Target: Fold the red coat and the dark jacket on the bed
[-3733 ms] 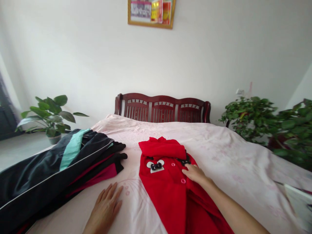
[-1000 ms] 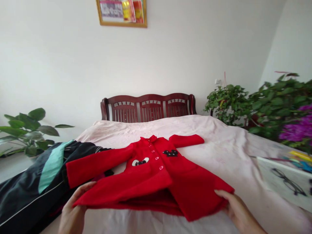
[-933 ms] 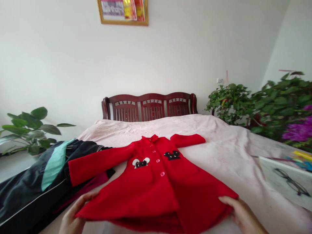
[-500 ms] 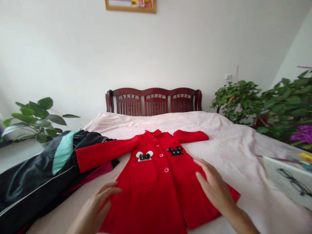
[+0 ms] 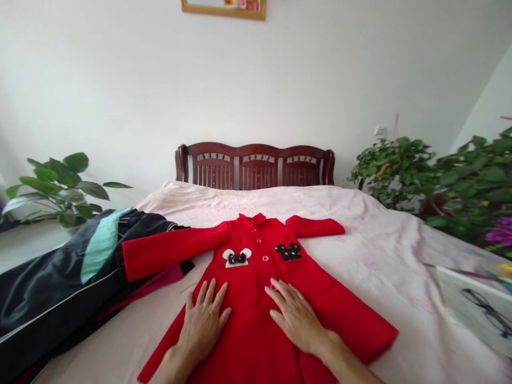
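A small red coat (image 5: 256, 277) with pink buttons and two black-and-white mouse patches lies spread flat, front up, on the pink bed sheet (image 5: 372, 250). Its left sleeve reaches over a pile of dark clothes (image 5: 68, 277). My left hand (image 5: 204, 320) lies flat with fingers spread on the coat's lower left panel. My right hand (image 5: 296, 314) rests flat, fingers stretched out, on the lower right panel beside the button line. Neither hand holds anything.
A dark wooden headboard (image 5: 256, 165) stands at the far end of the bed. Potted plants stand at the left (image 5: 60, 189) and at the right (image 5: 436, 181). A white sheet with glasses (image 5: 486, 312) lies at the right edge.
The coat, held by its hem in both hands a second ago, now lies flat on the bed. Both hands have let go and moved inward onto its front.
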Demonstrator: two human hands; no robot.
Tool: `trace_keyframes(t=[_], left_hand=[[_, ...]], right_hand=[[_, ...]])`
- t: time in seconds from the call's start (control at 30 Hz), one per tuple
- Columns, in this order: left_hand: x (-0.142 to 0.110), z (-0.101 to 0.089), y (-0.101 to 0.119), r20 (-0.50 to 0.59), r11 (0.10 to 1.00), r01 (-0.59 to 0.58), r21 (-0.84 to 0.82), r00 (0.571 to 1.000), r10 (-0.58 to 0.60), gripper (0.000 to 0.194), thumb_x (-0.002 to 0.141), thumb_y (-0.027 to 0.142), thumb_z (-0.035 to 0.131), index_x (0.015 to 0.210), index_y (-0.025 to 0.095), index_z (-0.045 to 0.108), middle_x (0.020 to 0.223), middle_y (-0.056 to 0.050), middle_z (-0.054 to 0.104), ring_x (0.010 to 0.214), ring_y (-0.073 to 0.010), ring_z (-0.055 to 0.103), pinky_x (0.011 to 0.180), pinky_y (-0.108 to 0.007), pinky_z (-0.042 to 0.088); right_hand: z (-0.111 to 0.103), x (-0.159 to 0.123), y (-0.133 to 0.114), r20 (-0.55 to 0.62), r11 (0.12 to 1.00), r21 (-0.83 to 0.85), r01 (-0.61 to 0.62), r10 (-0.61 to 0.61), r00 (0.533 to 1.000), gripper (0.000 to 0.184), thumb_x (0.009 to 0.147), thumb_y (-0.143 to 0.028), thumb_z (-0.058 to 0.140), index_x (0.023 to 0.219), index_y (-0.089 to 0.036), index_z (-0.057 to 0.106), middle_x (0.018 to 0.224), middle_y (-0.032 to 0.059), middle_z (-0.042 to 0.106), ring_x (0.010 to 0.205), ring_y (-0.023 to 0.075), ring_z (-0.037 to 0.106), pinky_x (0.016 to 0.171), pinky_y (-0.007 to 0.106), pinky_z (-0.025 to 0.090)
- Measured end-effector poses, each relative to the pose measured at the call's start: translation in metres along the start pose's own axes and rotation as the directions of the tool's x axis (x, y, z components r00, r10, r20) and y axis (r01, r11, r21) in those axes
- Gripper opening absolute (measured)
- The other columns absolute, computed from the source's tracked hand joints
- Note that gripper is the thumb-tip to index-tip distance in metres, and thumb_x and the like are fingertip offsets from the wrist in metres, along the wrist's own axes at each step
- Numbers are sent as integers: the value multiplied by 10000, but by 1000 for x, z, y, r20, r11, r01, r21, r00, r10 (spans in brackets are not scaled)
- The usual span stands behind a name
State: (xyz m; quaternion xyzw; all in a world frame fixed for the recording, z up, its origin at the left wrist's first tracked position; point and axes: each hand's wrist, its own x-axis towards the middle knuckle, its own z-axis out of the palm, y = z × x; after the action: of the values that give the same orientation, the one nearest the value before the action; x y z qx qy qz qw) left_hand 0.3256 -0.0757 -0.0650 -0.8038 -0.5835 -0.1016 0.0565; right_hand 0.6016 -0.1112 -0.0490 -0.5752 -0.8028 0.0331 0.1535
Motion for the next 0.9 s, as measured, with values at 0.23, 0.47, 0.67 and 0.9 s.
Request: trace_keyframes(t=[0.23,0.47,0.67,0.9], left_hand=[[1,-4,4,-15,1000,16,-2,1000,-16,550,947,418,425,1481,290,423,1543,-142,412,1435,-364,345,1111,-625,248],[1,-3,3,3,1000,30,0,1000,-30,563,942,446,437,1487,308,410,1547,-129,408,1435,-356,349,1125,-613,245],[1,-3,3,-11,1000,15,-1,1000,-15,559,945,452,445,1483,303,423,1538,-133,427,1430,-350,359,1133,-598,247],[1,-5,3,9,1000,20,-3,1000,-20,562,941,454,457,1480,301,429,1537,-134,427,1430,-348,361,1139,-585,245]], right_hand=[[-29,58,12,-70,985,123,-118,127,989,254,911,-220,505,1022,-233,733,1103,48,709,1065,188,635,959,292,467],[-12,102,27,-121,977,-23,-211,207,971,190,898,-216,583,1006,-232,738,1034,49,699,967,175,656,783,242,459],[4,102,27,-129,968,-137,-209,191,973,189,936,-241,540,886,-235,723,979,47,682,922,171,642,659,244,404],[15,105,33,-224,949,-161,-270,231,947,237,971,-217,447,887,-193,667,955,63,673,890,166,629,648,254,370]])
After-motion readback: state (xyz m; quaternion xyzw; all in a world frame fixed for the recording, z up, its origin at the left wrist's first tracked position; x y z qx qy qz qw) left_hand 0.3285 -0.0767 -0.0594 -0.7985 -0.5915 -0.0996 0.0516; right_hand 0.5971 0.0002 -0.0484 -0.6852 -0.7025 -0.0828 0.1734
